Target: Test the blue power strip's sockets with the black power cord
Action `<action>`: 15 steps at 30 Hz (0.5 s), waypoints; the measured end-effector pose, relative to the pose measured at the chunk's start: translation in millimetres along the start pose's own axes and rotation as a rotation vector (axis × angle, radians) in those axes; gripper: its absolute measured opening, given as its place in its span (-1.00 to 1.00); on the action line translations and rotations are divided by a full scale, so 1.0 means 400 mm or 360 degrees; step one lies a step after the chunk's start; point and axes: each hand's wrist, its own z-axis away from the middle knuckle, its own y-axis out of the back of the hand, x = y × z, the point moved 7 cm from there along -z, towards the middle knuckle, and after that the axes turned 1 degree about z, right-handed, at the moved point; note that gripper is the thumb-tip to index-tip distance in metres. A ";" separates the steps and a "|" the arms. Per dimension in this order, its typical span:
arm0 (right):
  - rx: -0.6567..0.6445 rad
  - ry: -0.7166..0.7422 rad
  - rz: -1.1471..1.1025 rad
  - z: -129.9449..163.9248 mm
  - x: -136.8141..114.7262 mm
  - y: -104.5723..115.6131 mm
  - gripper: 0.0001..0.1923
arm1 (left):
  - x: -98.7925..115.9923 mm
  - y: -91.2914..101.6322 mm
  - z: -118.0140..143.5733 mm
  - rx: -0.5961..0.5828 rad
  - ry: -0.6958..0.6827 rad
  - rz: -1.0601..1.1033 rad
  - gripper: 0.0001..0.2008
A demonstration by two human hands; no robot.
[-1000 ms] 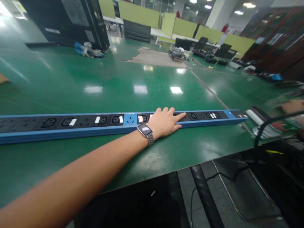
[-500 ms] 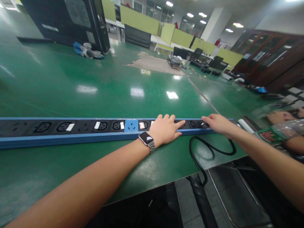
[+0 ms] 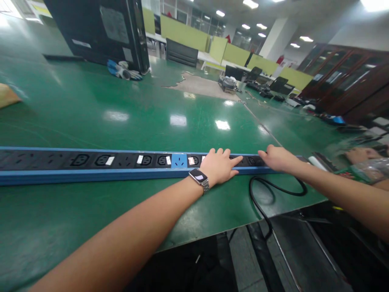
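A long blue power strip [image 3: 91, 170] with black sockets and small white labels lies across the green table [image 3: 127, 101]. My left hand [image 3: 220, 166], a watch [image 3: 199, 176] on its wrist, rests flat on the strip just right of a blue socket, fingers spread. My right hand [image 3: 278, 158] lies on the strip a little further right, fingers curled down over a socket. A black cable [image 3: 258, 202] loops on the table below that hand, runs up under it and hangs over the front edge. Its plug end is hidden by the hand.
A black cabinet [image 3: 100, 32] stands at the table's far left with a blue-white object [image 3: 123, 71] at its foot. Another person's hand [image 3: 358, 155] and a plastic-wrapped item [image 3: 372, 170] are at the right. Devices and cables [image 3: 227, 83] sit far back. The table's front edge drops to dark floor.
A second ago only my left hand was on the strip. My right hand came in from the right with the black cable and now sits on the strip; the view shifted slightly.
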 end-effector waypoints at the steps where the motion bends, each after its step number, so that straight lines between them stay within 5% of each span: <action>1: -0.0047 0.0002 0.0008 -0.006 -0.003 -0.002 -0.36 | 0.000 0.000 0.000 0.0000 0.0000 -0.0001 -0.47; 9: -0.0221 0.0014 -0.0074 -0.016 -0.011 -0.008 -0.35 | 0.000 -0.005 -0.001 -0.0007 -0.0008 -0.0025 -0.46; 15: -0.0004 0.0076 -0.0037 0.005 -0.023 -0.021 -0.37 | 0.001 -0.001 0.001 -0.0008 -0.0012 -0.0040 -0.46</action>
